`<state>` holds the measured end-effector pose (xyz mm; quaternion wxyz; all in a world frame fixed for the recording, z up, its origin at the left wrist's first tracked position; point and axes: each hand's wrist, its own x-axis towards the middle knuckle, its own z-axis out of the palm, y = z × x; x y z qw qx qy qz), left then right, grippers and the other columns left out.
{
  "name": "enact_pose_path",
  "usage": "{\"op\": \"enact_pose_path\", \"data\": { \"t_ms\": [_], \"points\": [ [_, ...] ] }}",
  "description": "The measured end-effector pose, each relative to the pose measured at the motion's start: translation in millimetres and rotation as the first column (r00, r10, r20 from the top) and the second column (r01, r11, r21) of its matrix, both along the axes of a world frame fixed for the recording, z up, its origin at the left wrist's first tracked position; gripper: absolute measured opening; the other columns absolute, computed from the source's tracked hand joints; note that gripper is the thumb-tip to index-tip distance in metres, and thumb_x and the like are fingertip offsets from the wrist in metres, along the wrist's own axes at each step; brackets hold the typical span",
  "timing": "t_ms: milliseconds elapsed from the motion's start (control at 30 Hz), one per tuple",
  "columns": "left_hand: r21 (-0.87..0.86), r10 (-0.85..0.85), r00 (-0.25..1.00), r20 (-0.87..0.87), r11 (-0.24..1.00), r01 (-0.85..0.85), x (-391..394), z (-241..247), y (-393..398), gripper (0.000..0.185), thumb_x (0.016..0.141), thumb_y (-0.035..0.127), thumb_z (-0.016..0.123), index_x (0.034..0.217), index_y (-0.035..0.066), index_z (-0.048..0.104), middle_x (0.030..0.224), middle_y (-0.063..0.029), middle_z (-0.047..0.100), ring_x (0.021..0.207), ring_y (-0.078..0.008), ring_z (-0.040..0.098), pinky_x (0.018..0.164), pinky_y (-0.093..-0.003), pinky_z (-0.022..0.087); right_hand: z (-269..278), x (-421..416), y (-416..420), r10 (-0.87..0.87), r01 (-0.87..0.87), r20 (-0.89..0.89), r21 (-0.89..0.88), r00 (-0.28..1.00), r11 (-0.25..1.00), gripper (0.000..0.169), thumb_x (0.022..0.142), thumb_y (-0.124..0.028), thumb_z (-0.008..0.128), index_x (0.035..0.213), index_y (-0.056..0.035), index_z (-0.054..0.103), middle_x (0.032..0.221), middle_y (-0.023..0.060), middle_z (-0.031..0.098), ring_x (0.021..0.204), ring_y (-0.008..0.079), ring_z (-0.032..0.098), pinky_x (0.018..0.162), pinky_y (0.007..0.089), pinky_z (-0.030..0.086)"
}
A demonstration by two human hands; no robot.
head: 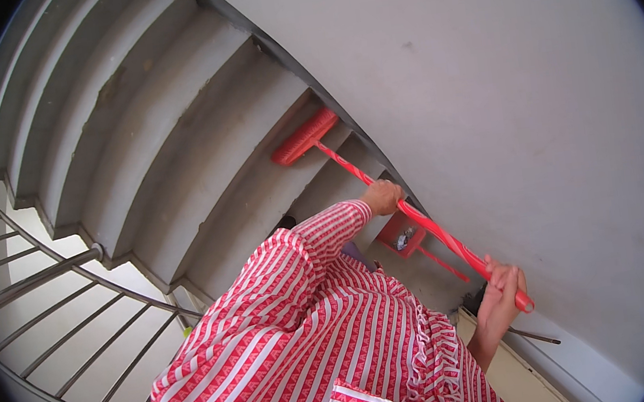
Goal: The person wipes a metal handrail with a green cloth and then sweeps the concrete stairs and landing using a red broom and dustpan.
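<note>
A red push-style broom head (304, 137) rests on a grey concrete step close to the wall. Its red-and-white swirled handle (435, 230) slants down towards me. My left hand (382, 197) grips the handle partway along, nearer the broom head. Close to the handle's free end, my right hand (502, 289) holds it too, with some fingers raised. Below the handle lies a red dustpan (388, 232) with crumpled, silvery litter (405, 238) in it. The dustpan's striped handle (443, 264) points towards the lower right.
Curved concrete stairs (170, 123) rise to the upper left. Metal railings (61, 263) run along their left side, and a pale wall (482, 93) bounds the right. At lower right are a cream panel (523, 371) and a thin metal rod (535, 336). A dark object (475, 298) stands near my right hand.
</note>
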<state>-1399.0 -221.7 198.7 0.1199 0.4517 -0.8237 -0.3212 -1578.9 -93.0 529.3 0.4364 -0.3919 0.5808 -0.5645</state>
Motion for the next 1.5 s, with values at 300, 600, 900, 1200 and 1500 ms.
{"op": "enact_pose_path", "data": {
  "t_ms": [300,600,900,1200,1500],
  "points": [
    [0.122,-0.232,0.973,-0.015,0.965,0.232,-67.1,90.5,29.0,0.022,0.08,0.024,0.067,0.093,0.008,0.074,0.089,-0.0182,0.074,0.09,-0.0361,0.073,0.08,-0.0476,0.055,73.0,-51.9,34.6,0.064,-0.069,-0.129,-0.039,0.99,0.997,0.04,0.11,-0.023,0.045,0.073,-0.0101,0.038,0.071,0.0052,0.044,0.082,0.0218,0.055,0.105,0.0528,0.044],
    [-0.012,0.028,0.989,0.144,1.0,-0.027,-8.7,74.6,-34.3,0.023,0.083,0.031,0.07,0.092,0.011,0.075,0.09,-0.0132,0.075,0.091,-0.0297,0.073,0.085,-0.0439,0.05,-0.6,-73.0,-14.9,0.182,-0.152,0.168,-0.175,0.969,0.973,0.034,0.108,-0.021,0.05,0.078,-0.0099,0.041,0.076,0.0058,0.045,0.087,0.0264,0.053,0.114,0.0563,0.035],
    [0.154,-0.084,0.98,0.182,0.986,0.056,-13.9,6.2,-5.5,0.022,0.085,0.025,0.065,0.096,0.007,0.073,0.09,-0.0148,0.075,0.09,-0.0303,0.073,0.082,-0.0438,0.052,-29.2,-51.4,-3.2,0.001,0.002,0.263,-0.01,0.965,1.0,0.038,0.111,-0.02,0.043,0.075,-0.0082,0.041,0.077,0.0077,0.048,0.091,0.0281,0.056,0.109,0.0573,0.043],
    [0.073,-0.073,0.996,0.049,0.995,0.069,-23.1,85.3,7.6,0.022,0.083,0.027,0.067,0.09,0.008,0.073,0.085,-0.0145,0.075,0.088,-0.0319,0.074,0.085,-0.0446,0.05,44.1,-66.6,-3.9,0.269,-0.256,0.044,-0.19,0.962,0.948,0.036,0.11,-0.022,0.044,0.076,-0.0106,0.042,0.076,0.0037,0.046,0.084,0.022,0.053,0.105,0.0526,0.044],
    [0.201,0.091,0.978,0.19,0.971,-0.129,39.8,-39.1,20.4,0.022,0.086,0.037,0.07,0.089,0.015,0.075,0.089,-0.013,0.074,0.093,-0.0326,0.072,0.09,-0.0494,0.05,-43.2,-2.2,-21.0,0.103,-0.112,0.139,0.06,0.985,0.992,0.03,0.109,-0.017,0.047,0.082,-0.0034,0.05,0.082,0.0089,0.054,0.093,0.0264,0.062,0.107,0.0536,0.046]
  ]
}}
